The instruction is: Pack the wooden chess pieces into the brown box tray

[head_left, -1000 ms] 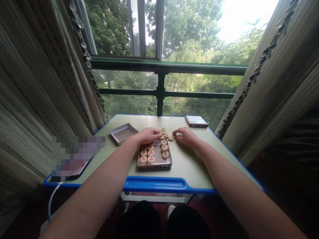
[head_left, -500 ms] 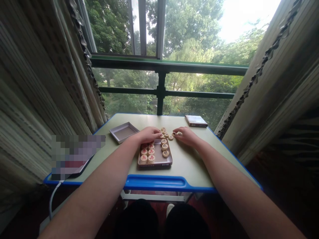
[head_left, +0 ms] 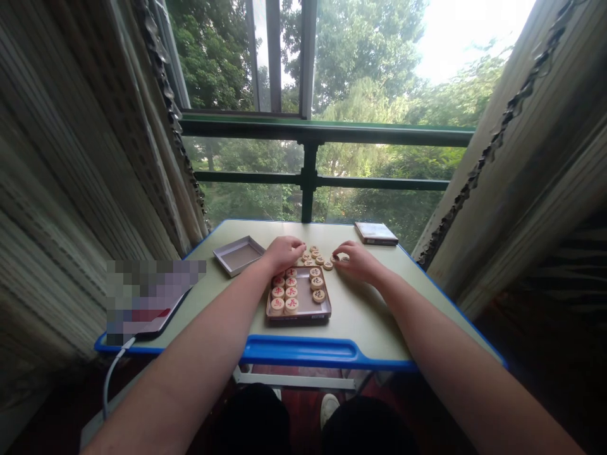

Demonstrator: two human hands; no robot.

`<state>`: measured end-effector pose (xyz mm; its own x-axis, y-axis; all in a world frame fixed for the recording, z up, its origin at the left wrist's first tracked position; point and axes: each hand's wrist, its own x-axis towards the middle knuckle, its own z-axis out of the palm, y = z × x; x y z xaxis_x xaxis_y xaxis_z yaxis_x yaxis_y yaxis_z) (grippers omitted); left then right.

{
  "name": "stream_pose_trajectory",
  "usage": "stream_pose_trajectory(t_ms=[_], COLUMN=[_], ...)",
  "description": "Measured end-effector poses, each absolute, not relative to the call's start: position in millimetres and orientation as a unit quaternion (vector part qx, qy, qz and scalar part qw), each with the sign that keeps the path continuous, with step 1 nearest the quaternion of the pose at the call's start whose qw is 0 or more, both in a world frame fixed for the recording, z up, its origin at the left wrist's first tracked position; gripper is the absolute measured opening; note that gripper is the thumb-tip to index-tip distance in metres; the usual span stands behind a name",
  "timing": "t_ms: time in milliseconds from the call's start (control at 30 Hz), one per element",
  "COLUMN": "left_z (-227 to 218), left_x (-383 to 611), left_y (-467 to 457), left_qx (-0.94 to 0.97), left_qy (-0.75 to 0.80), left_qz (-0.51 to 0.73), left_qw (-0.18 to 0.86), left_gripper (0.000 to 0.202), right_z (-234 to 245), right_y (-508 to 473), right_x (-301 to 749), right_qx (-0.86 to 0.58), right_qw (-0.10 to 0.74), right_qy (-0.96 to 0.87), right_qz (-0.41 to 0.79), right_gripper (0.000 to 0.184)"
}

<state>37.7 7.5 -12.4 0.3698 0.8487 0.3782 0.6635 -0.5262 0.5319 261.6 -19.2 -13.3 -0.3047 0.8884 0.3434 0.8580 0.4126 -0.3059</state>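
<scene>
A shallow box (head_left: 298,319) holds round wooden Chinese chess pieces. Red-marked pieces (head_left: 291,293) stand in two columns at its left, and black-marked pieces (head_left: 317,284) line the right side. Beyond the far rim lie several loose pieces (head_left: 319,260) on the table. My left hand (head_left: 286,251) is over the box's far left corner, its fingers curled together beside the loose pieces; what they hold, if anything, I cannot make out. To the right of the loose pieces, my right hand (head_left: 353,260) has its thumb and fingers closed around one chess piece (head_left: 334,258).
An upturned box lid (head_left: 238,255) rests at the left of the table (head_left: 367,316). A flat box (head_left: 376,234) lies at the far right corner. At the left edge is a blurred device (head_left: 156,309) with a white cable (head_left: 108,373).
The view has shifted slightly. My right fingers now close around a piece at the right of the loose group. My left hand has drawn back a little from the loose pieces, uncovering more of them.
</scene>
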Motion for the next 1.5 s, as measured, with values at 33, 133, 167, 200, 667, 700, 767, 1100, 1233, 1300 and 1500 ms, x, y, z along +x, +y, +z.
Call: stream_pose_trajectory(t_ms=[33,133,167,200,667,700,767,1100,1233,1300,1500], left_z=[-12,-12,-12,-12,-11,-11,-11,-9,-11,-10,-9], left_x=[37,37,37,37,38,38,38,38,39,39,37], left_y=[8,9,9,9,6,6,6,5,5,5,5], left_qx=[0.815,0.821,0.824,0.826,0.832,0.831,0.829,0.834,0.830,0.828,0.833], left_qy=[0.464,0.461,0.460,0.459,0.467,0.469,0.471,0.467,0.474,0.474,0.467], left_qz=[0.319,0.312,0.308,0.305,0.277,0.276,0.277,0.269,0.269,0.272,0.273], left_qw=[0.139,0.123,0.120,0.119,0.117,0.119,0.123,0.122,0.123,0.123,0.115], left_gripper=[0.035,0.035,0.035,0.035,0.034,0.034,0.035,0.034,0.035,0.035,0.034], right_z=[-10,3,7,12,21,20,21,22,20,19,19], right_y=[-23,-38,-43,-49,-69,-69,-69,-73,-72,-72,-72], right_x=[259,249,246,243,233,233,232,230,229,228,228], right_qx=[-0.538,-0.495,-0.467,-0.441,-0.371,-0.372,-0.374,-0.371,-0.368,-0.364,-0.364], right_qw=[0.246,0.259,0.253,0.235,0.121,0.118,0.111,0.115,0.111,0.112,0.114], right_qy=[-0.805,-0.824,-0.839,-0.855,-0.902,-0.902,-0.902,-0.905,-0.906,-0.908,-0.907], right_qz=[0.037,0.090,0.115,0.137,0.185,0.185,0.184,0.173,0.177,0.175,0.177], right_gripper=[0.019,0.023,0.024,0.024,0.023,0.023,0.022,0.024,0.021,0.019,0.017])
